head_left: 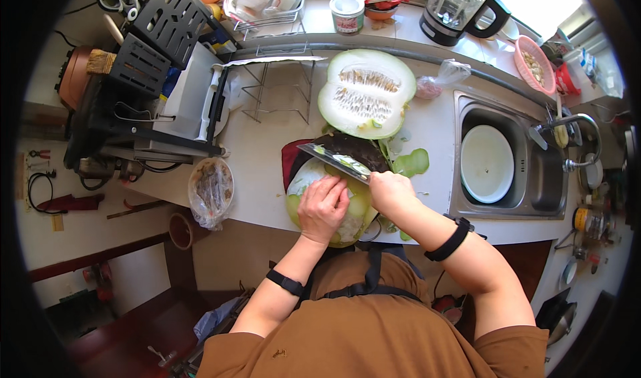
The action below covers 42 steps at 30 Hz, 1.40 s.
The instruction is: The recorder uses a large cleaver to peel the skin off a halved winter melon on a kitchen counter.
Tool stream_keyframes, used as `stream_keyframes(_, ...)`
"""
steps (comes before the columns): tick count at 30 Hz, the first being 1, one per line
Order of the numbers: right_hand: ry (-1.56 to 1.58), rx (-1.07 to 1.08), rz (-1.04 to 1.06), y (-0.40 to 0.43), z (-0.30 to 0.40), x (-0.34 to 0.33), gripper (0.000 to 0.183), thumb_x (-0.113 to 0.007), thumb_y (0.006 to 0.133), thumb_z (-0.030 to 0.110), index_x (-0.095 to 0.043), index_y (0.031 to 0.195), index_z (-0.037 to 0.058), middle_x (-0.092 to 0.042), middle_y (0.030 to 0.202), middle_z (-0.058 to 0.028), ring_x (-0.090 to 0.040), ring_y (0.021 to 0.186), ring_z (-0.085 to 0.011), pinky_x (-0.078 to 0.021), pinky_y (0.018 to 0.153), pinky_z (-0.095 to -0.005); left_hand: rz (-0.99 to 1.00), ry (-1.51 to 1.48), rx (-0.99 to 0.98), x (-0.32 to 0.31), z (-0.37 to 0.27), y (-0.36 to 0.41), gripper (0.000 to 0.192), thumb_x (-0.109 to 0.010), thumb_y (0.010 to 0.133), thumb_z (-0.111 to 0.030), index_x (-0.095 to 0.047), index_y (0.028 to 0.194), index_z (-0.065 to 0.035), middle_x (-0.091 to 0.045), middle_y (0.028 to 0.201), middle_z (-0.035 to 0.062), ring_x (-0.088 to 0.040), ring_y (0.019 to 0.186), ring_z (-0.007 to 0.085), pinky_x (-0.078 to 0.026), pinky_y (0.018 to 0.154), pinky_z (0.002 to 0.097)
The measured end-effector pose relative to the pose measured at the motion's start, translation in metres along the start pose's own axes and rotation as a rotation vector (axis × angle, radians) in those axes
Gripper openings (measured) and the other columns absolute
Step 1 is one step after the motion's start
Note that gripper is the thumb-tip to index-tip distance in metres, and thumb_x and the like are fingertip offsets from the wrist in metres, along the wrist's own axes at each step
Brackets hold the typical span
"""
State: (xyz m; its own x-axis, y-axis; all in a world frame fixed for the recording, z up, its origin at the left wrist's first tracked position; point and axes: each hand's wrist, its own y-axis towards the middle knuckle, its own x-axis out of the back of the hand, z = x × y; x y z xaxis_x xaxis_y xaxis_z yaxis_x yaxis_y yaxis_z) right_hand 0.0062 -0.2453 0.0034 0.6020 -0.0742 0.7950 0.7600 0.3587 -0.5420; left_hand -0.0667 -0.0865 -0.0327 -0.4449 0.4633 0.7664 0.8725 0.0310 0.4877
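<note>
My right hand [393,193] grips a cleaver [338,163] by its handle, its wide blade pointing up and left across a partly peeled winter melon piece [358,210]. Scraps of green peel cling to the blade. On top of the melon piece, just left of the handle, rests my left hand [324,208] with its fingers bent. Beneath the blade lies a dark round cutting board [350,148], largely covered. Behind it, a cut winter melon half [368,93] shows its white flesh and seeds. Pieces of green peel [411,163] lie right of the board.
A steel sink [531,198] holding a white basin [487,164] is set in the counter at right. A wire rack [258,95] and a plastic-covered bowl [211,185] stand at left. A knotted plastic bag [430,85] lies beside the melon half. A blender jug [450,15] stands on the sill.
</note>
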Motion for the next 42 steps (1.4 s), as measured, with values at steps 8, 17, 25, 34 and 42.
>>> stream_keyframes(8, 0.021, -0.067, 0.031, 0.041, -0.018, -0.005, 0.019, -0.062, 0.081, 0.012, -0.074, 0.091, 0.0016, -0.072, 0.094, -0.0215, -0.072, 0.092, -0.0342, -0.0582, 0.080, -0.0433, 0.017, -0.081, -0.006, 0.003, -0.002, 0.001, 0.016, -0.074, 0.076, -0.010, -0.077, 0.091, -0.0088, -0.073, 0.100, 0.0053, -0.068, 0.094, 0.0250, -0.054, 0.087, 0.0361)
stream_keyframes(17, 0.414, -0.108, -0.043, 0.014, -0.069, -0.021, 0.026, -0.058, 0.080, 0.016, -0.073, 0.098, 0.0060, -0.070, 0.095, -0.0233, -0.067, 0.094, -0.0397, -0.0530, 0.086, -0.0474, -0.007, -0.177, -0.003, 0.007, 0.005, -0.007, 0.019, -0.076, 0.076, -0.012, -0.076, 0.095, -0.0081, -0.071, 0.105, 0.0076, -0.066, 0.099, 0.0272, -0.052, 0.091, 0.0382)
stream_keyframes(25, 0.335, -0.068, -0.155, -0.032, -0.083, -0.030, 0.026, -0.057, 0.084, 0.018, -0.074, 0.103, 0.0151, -0.069, 0.093, -0.0231, -0.065, 0.093, -0.0416, -0.0522, 0.086, -0.0485, -0.017, -0.159, 0.791, 0.024, 0.014, -0.060, 0.098, -0.081, 0.078, -0.043, -0.029, 0.151, -0.0030, -0.027, 0.153, 0.0260, -0.025, 0.142, 0.0421, -0.025, 0.116, 0.0496)
stream_keyframes(34, 0.306, 0.028, -0.083, -0.045, -0.100, -0.053, 0.025, -0.055, 0.084, 0.017, -0.073, 0.100, 0.0112, -0.068, 0.095, -0.0260, -0.065, 0.095, -0.0436, -0.0521, 0.087, -0.0504, 0.147, -0.407, 0.674, 0.022, 0.032, -0.063, 0.117, -0.087, 0.069, -0.049, -0.024, 0.150, 0.0072, -0.029, 0.152, 0.0323, -0.028, 0.143, 0.0428, -0.026, 0.118, 0.0457)
stream_keyframes(42, 0.429, 0.002, -0.007, -0.093, -0.106, -0.069, 0.023, -0.057, 0.079, 0.015, -0.070, 0.095, 0.0033, -0.065, 0.088, -0.0302, -0.063, 0.092, -0.0473, -0.0528, 0.085, -0.0498, 0.436, -0.400, 0.494, 0.037, 0.070, -0.037, 0.120, -0.090, 0.061, -0.050, -0.030, 0.153, -0.0026, -0.020, 0.160, 0.0260, -0.024, 0.149, 0.0338, -0.026, 0.119, 0.0386)
